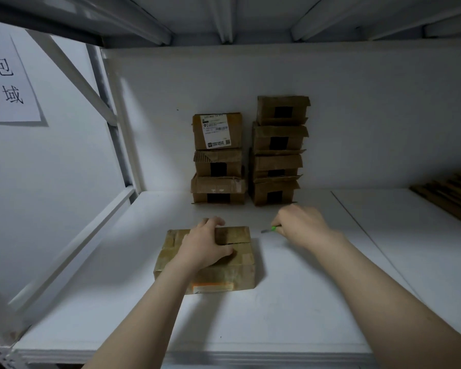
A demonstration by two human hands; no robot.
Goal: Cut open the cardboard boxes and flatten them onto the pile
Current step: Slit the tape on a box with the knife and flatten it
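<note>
while left grip [205, 246] clamps box [225, 275] edge, right grip [301, 225] holds cutter [270, 229] (clear of box)

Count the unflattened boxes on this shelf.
8. One box lies under the left hand; three form the left stack at the back; four form the right stack beside it. Others may hide behind them.
</note>
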